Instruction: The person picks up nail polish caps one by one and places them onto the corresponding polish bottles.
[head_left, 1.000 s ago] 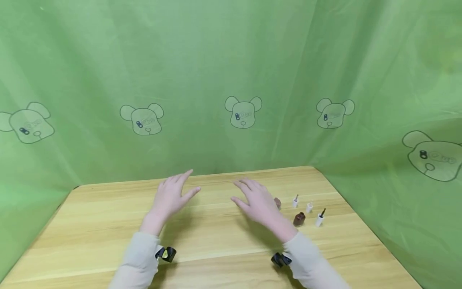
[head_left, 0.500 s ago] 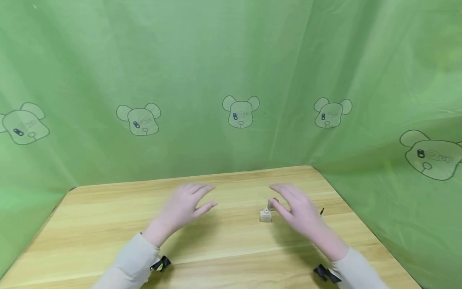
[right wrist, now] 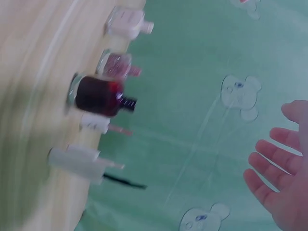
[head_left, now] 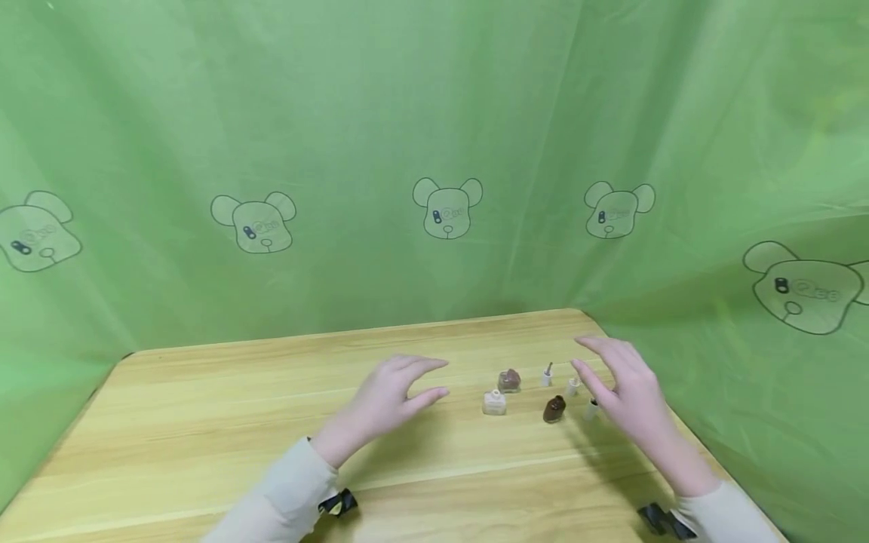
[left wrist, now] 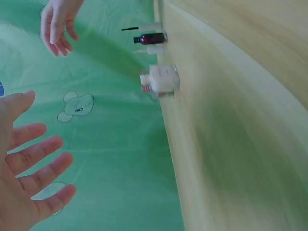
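Note:
My left hand [head_left: 390, 400] hovers over the middle of the table, fingers extended, holding nothing. To its right stand three uncapped nail polish bottles: a milky white bottle [head_left: 495, 403], a glittery pink bottle [head_left: 509, 381] just behind it, and a dark red bottle [head_left: 554, 409]. Three white brush caps stand upright further right, their brushes pointing up: one cap at the back [head_left: 547, 377], a middle cap [head_left: 573, 388], and a black-brushed cap [head_left: 591, 410] partly covered by my right hand [head_left: 631, 400]. That hand is raised and holds nothing, its fingers spread in the right wrist view.
The wooden table [head_left: 224, 422] has a rounded far right corner. Green curtain [head_left: 353, 113] with bear-head prints hangs behind the table and along its sides. Dark straps with small black parts [head_left: 338, 503] sit at both sleeve cuffs.
Both hands have moved to the right, the right hand furthest. It has passed over the bottles and caps, bringing the white bottle and the others into sight. Bottles and caps stand as before.

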Available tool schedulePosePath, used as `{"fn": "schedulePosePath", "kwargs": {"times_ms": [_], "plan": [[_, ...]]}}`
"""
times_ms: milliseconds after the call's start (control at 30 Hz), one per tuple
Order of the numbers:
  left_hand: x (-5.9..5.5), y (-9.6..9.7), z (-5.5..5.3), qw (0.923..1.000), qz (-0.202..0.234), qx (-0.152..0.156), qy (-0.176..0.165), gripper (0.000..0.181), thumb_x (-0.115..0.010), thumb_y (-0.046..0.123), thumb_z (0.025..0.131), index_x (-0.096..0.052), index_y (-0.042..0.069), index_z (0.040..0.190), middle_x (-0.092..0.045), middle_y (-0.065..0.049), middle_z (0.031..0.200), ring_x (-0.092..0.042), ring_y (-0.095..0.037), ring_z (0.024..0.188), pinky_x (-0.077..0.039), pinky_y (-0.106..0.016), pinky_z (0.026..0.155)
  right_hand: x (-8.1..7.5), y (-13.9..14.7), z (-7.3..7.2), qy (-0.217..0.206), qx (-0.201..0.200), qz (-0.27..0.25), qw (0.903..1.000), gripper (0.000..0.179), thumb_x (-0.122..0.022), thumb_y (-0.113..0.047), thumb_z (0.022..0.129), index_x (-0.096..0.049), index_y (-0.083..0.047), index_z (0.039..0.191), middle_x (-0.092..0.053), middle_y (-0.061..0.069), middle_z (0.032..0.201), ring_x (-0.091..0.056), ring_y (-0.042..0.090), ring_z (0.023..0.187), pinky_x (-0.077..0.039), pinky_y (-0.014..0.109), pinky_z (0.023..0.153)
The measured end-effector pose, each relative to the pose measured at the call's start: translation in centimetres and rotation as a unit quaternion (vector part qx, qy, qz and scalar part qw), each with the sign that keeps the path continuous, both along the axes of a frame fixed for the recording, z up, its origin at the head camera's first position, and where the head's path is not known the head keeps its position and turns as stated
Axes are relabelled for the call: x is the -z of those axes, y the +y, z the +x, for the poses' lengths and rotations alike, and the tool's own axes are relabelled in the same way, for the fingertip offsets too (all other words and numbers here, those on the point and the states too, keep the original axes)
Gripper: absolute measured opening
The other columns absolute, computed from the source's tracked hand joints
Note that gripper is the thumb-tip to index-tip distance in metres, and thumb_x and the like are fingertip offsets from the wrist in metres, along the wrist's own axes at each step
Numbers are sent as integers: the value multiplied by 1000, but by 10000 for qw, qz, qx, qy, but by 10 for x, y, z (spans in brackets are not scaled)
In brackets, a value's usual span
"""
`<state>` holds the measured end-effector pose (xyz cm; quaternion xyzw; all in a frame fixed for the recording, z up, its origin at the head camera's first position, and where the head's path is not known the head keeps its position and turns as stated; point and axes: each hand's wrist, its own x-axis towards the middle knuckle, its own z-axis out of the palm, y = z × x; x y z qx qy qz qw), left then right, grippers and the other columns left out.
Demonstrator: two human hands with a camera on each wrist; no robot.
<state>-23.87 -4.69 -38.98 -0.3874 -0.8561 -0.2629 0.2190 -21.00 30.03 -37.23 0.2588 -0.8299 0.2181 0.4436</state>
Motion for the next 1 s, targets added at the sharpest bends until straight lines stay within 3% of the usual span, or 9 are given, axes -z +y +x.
{"fn": "schedulePosePath", "kwargs": {"times_ms": [267,467,600,700,833,1000], "plan": [[2,25,0,9933,440,154,-1057,45,-62,40,93,-61,15,130,-65,-2,130,-60,-20,122,-46,-40,107,11,27,-6,-146,312,-272,9990,44,-73,0,74,-64,4,117,-67,24,111,-56,31,106,-27,5,108],[2,44,0,9905,582,311,-1210,43,-63,37,93,-61,14,130,-65,-2,130,-61,-17,119,-47,-36,105,19,40,-9,-419,469,-607,9962,46,-73,2,76,-63,3,120,-65,25,115,-49,-2,114,-28,0,102],[2,58,1,9888,678,430,-1257,43,-63,36,93,-61,14,130,-66,-2,129,-63,-16,114,-49,-32,102,27,49,-12,-817,385,-970,9912,46,-72,3,79,-61,2,124,-64,21,117,-45,-16,109,-33,-3,94],[2,69,3,9864,802,543,-1326,42,-63,36,93,-61,14,129,-67,-2,127,-64,-15,112,-50,-29,100,34,56,-14,-1284,174,-1424,9813,46,-70,4,83,-58,2,128,-64,6,118,-51,-15,104,-39,-2,90],[4,84,4,9818,1038,749,-1407,37,-63,36,94,-64,17,125,-70,2,120,-64,-8,107,-50,-24,97,42,68,-17,-1962,-134,-1983,9602,48,-66,3,89,-52,2,134,-58,-14,120,-55,-11,105,-44,1,88],[6,102,9,9726,1395,859,-1650,38,-65,32,92,-63,13,125,-71,0,112,-65,-10,103,-51,-23,95,53,84,-20,-2673,-602,-2252,9350,53,-63,2,91,-41,5,139,-58,-17,123,-53,-7,111,-44,3,89]]}}
